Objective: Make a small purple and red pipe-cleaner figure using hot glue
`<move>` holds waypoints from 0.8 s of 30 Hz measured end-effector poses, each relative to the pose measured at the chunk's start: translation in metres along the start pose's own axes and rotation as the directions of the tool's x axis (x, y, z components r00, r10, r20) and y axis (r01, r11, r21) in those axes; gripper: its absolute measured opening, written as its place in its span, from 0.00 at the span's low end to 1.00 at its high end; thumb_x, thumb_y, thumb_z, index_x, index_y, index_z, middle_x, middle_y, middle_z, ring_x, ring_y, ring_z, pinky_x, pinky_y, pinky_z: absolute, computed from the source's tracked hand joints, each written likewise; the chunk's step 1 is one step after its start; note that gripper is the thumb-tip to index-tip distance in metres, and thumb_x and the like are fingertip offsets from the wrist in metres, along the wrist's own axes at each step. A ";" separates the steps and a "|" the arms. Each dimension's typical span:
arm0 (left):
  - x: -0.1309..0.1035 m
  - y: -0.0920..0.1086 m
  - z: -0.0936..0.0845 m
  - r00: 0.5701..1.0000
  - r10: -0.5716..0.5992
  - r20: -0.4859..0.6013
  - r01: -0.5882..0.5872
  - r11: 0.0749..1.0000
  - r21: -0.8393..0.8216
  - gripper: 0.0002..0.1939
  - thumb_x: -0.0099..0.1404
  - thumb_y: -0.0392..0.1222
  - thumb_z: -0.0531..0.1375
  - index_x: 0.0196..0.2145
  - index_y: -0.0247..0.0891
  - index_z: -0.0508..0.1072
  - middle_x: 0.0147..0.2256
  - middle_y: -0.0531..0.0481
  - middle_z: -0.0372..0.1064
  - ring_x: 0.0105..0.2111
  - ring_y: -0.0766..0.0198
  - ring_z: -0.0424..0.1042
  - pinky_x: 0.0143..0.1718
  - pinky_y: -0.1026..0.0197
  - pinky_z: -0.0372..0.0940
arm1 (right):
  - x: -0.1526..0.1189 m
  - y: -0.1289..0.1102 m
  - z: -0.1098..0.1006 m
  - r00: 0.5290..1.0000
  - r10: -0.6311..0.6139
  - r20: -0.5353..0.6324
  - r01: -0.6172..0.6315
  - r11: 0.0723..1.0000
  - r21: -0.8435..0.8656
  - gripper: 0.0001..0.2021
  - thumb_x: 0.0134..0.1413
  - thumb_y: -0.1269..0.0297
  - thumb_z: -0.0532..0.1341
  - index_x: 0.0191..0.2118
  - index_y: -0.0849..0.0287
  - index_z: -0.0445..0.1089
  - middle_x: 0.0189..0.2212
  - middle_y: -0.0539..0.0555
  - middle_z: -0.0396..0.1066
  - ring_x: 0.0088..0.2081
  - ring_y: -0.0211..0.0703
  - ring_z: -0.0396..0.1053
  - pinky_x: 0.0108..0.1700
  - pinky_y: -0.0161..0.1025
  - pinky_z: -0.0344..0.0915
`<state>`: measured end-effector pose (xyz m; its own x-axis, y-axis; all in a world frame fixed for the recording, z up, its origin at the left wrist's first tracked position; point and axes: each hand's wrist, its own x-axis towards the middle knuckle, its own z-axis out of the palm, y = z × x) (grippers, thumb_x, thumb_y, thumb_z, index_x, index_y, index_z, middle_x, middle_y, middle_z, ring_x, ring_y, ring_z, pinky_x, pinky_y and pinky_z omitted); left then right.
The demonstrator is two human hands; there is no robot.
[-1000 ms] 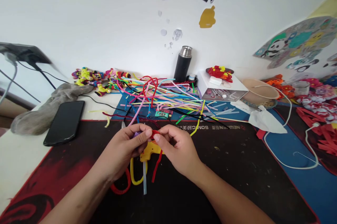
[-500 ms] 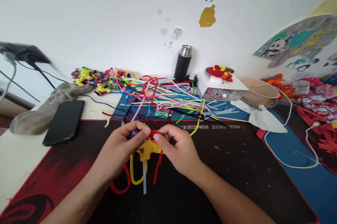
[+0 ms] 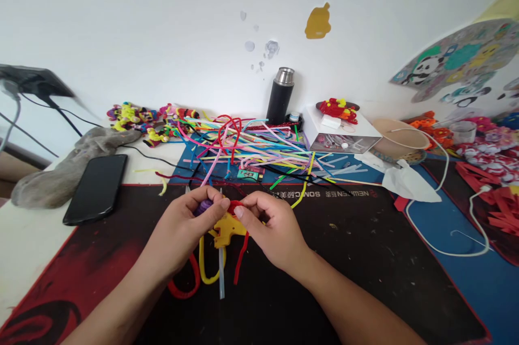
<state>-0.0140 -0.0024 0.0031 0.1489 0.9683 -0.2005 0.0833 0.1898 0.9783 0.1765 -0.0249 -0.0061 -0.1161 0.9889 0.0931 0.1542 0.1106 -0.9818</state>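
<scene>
A small piece of red and purple pipe cleaner work (image 3: 234, 205) is pinched between my two hands over the black mat (image 3: 348, 258). My left hand (image 3: 188, 223) has thumb and finger closed on it, with a purple coil showing behind the fingertips. On its right side, my right hand (image 3: 271, 229) grips the red part, and a red end hangs below. Under the hands lies a yellow glue gun (image 3: 227, 229) with a clear glue stick (image 3: 221, 274) poking out toward me. Red scissors handles (image 3: 184, 296) and a yellow loop (image 3: 203, 269) lie left of it.
Many coloured pipe cleaners (image 3: 243, 145) lie behind the mat. A black phone (image 3: 96, 188) is at the left. At the back stand a black flask (image 3: 280, 97) and a white box (image 3: 344, 126); a bowl (image 3: 399, 137) and white cable (image 3: 446, 256) are at the right.
Both hands keep their hold in nearly the same place. The red piece sits slightly further left, and a bit more of the purple coil shows. The whole view has shifted slightly.
</scene>
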 end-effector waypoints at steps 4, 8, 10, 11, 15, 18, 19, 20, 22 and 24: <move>0.001 -0.002 0.000 1.000 -0.018 0.009 0.018 0.998 -0.066 0.23 0.62 0.60 0.73 0.27 0.40 0.73 0.22 0.57 0.60 0.23 0.68 0.52 0.23 0.65 0.50 | 0.000 0.001 0.000 1.000 0.027 0.002 -0.027 1.000 -0.010 0.12 0.66 0.54 0.65 0.35 0.56 0.77 0.22 0.45 0.66 0.24 0.37 0.59 0.28 0.36 0.57; 0.003 0.003 -0.001 0.999 -0.029 -0.034 0.022 0.982 -0.185 0.22 0.62 0.57 0.73 0.25 0.40 0.71 0.22 0.56 0.60 0.22 0.68 0.53 0.23 0.65 0.49 | 0.000 0.000 -0.002 0.999 0.051 -0.001 -0.051 0.998 -0.019 0.13 0.66 0.52 0.65 0.35 0.56 0.77 0.22 0.45 0.65 0.25 0.37 0.59 0.28 0.35 0.58; 0.004 0.008 -0.001 0.997 -0.016 -0.075 -0.002 0.972 -0.237 0.23 0.61 0.57 0.74 0.24 0.40 0.71 0.22 0.55 0.62 0.22 0.68 0.55 0.23 0.64 0.50 | 0.001 0.000 -0.002 0.998 0.059 -0.006 -0.059 0.998 -0.008 0.13 0.66 0.52 0.66 0.34 0.56 0.76 0.22 0.45 0.64 0.25 0.37 0.60 0.28 0.35 0.58; 0.004 0.010 -0.001 0.996 -0.007 -0.093 -0.016 0.968 -0.252 0.24 0.60 0.58 0.75 0.23 0.39 0.71 0.23 0.55 0.62 0.22 0.68 0.56 0.22 0.64 0.51 | 0.001 0.000 -0.002 0.998 0.061 -0.009 -0.061 0.998 0.003 0.13 0.65 0.52 0.66 0.34 0.56 0.76 0.22 0.45 0.64 0.25 0.37 0.59 0.28 0.35 0.58; 0.002 0.013 0.001 0.998 0.002 -0.055 -0.017 0.964 -0.265 0.29 0.57 0.65 0.76 0.21 0.39 0.72 0.22 0.54 0.61 0.21 0.69 0.55 0.22 0.65 0.51 | 0.003 0.000 -0.003 0.998 0.068 -0.008 -0.068 0.996 0.050 0.12 0.65 0.54 0.66 0.34 0.56 0.75 0.21 0.44 0.62 0.24 0.36 0.58 0.28 0.35 0.57; 0.001 0.006 0.000 1.000 -0.017 0.005 0.018 0.968 -0.251 0.24 0.56 0.63 0.78 0.28 0.39 0.81 0.23 0.55 0.63 0.22 0.70 0.55 0.22 0.67 0.49 | 0.003 0.000 -0.003 0.997 0.083 0.002 -0.083 0.995 0.053 0.12 0.65 0.54 0.65 0.35 0.56 0.75 0.22 0.44 0.62 0.24 0.36 0.57 0.28 0.35 0.56; 0.001 0.004 0.000 1.000 -0.027 0.005 0.028 0.969 -0.247 0.22 0.56 0.62 0.79 0.33 0.40 0.84 0.24 0.55 0.65 0.23 0.69 0.56 0.23 0.67 0.50 | 0.003 0.000 -0.003 0.996 0.085 0.005 -0.086 0.995 0.048 0.12 0.65 0.53 0.65 0.35 0.56 0.75 0.22 0.44 0.62 0.24 0.37 0.57 0.28 0.36 0.55; 0.001 0.002 -0.001 0.999 -0.033 0.001 0.032 0.971 -0.238 0.22 0.56 0.60 0.79 0.38 0.42 0.85 0.25 0.55 0.66 0.23 0.69 0.57 0.23 0.68 0.51 | 0.003 0.000 -0.003 0.996 0.088 0.008 -0.088 0.995 0.044 0.12 0.65 0.53 0.65 0.35 0.56 0.75 0.22 0.44 0.62 0.24 0.37 0.58 0.28 0.36 0.55; 0.001 0.000 -0.001 1.000 -0.017 0.007 0.018 0.981 -0.191 0.22 0.57 0.59 0.79 0.44 0.44 0.87 0.29 0.53 0.71 0.26 0.68 0.62 0.26 0.67 0.57 | 0.002 -0.001 -0.003 0.996 0.090 0.009 -0.090 0.995 0.039 0.12 0.65 0.53 0.65 0.35 0.56 0.75 0.22 0.45 0.63 0.25 0.37 0.58 0.28 0.36 0.55; 0.000 0.002 -0.001 0.999 0.020 0.037 -0.016 0.996 -0.086 0.22 0.58 0.60 0.78 0.42 0.43 0.87 0.32 0.50 0.76 0.30 0.65 0.68 0.31 0.65 0.63 | 0.002 -0.001 -0.003 0.996 0.085 0.006 -0.085 0.996 0.040 0.12 0.65 0.54 0.65 0.35 0.56 0.75 0.22 0.45 0.63 0.25 0.37 0.58 0.28 0.35 0.55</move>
<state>-0.0150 -0.0021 0.0050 0.1872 0.9651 -0.1832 -0.0040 0.1872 0.9823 0.1789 -0.0228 -0.0040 -0.1084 0.9941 0.0082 0.1245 0.0218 -0.9920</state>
